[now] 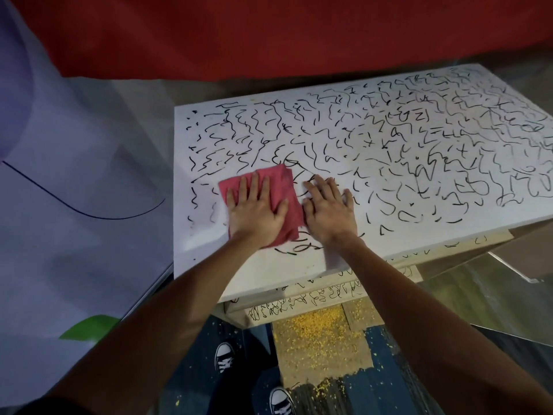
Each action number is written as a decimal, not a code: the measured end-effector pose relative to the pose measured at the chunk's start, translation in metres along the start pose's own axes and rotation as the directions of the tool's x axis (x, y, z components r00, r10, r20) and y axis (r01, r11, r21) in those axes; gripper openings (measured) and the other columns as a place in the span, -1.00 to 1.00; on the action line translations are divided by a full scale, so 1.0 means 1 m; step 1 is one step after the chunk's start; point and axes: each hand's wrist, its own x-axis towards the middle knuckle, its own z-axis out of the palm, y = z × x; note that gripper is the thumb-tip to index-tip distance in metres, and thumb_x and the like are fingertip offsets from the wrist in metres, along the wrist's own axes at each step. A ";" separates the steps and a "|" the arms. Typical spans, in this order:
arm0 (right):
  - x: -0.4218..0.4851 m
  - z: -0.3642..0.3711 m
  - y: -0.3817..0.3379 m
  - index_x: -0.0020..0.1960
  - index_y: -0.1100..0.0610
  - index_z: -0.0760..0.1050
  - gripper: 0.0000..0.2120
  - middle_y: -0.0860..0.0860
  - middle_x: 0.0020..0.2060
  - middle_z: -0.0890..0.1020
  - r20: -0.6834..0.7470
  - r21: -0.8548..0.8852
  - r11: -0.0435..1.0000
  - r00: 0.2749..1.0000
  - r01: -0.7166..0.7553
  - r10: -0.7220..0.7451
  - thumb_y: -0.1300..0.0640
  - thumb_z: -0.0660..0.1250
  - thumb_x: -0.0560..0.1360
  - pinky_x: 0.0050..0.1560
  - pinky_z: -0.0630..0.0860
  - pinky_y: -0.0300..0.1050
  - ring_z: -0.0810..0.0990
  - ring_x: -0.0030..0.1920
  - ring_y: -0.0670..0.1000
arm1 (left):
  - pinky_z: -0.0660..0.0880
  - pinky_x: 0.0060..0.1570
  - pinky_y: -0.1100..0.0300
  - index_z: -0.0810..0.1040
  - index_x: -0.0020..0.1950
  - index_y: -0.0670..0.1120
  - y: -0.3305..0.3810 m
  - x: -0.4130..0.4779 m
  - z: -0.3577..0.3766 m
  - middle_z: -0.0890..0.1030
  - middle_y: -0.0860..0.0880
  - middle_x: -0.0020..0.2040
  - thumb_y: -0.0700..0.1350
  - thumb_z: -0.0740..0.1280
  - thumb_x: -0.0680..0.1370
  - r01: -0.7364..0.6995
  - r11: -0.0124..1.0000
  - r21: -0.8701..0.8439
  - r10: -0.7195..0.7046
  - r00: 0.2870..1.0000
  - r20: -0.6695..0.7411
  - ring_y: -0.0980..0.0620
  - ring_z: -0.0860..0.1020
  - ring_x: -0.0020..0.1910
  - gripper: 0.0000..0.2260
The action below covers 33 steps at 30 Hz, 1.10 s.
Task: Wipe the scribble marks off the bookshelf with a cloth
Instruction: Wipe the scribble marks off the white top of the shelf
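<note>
Both arms reach over the near edge of the white bookshelf. Left hand lies flat, fingers spread, pressing the pink cloth close to the left edge. Right hand lies flat and spread just beside the cloth. Black scribble marks fill the wide room to the right and far side.
</note>
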 end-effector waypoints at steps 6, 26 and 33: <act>-0.001 -0.004 0.003 0.55 -0.06 0.07 -0.54 -0.05 0.56 0.01 0.023 0.019 1.000 0.999 0.023 -0.024 -0.03 -0.07 0.66 0.50 -0.21 0.06 -0.11 0.54 -0.02 | -0.20 0.48 -0.10 -0.08 0.57 0.07 -0.014 -0.025 0.001 -0.05 -0.06 0.59 0.22 -0.42 0.45 -0.094 0.995 0.029 0.093 0.995 0.034 -0.11 -0.10 0.56 -0.30; 0.001 -0.003 0.002 0.51 -0.04 0.12 -0.56 -0.06 0.54 0.06 0.000 0.014 1.000 1.000 0.014 -0.014 -0.02 -0.03 0.64 0.48 -0.15 0.08 -0.06 0.53 -0.02 | 0.06 0.38 -0.36 0.02 0.51 0.02 -0.016 -0.104 0.009 0.20 -0.18 0.52 0.21 -0.34 0.58 -0.117 0.990 0.080 0.113 0.992 0.055 -0.27 0.17 0.49 -0.44; 0.001 -0.002 0.001 0.52 -0.05 0.11 -0.56 -0.06 0.54 0.06 -0.013 0.010 1.000 1.000 0.006 -0.006 -0.02 -0.05 0.64 0.49 -0.17 0.07 -0.06 0.54 -0.02 | -0.18 0.42 -0.20 -0.08 0.57 0.02 -0.070 -0.069 -0.002 0.03 -0.21 0.56 0.34 -0.38 0.48 0.033 0.998 0.049 -0.035 0.999 0.041 -0.28 0.02 0.52 -0.27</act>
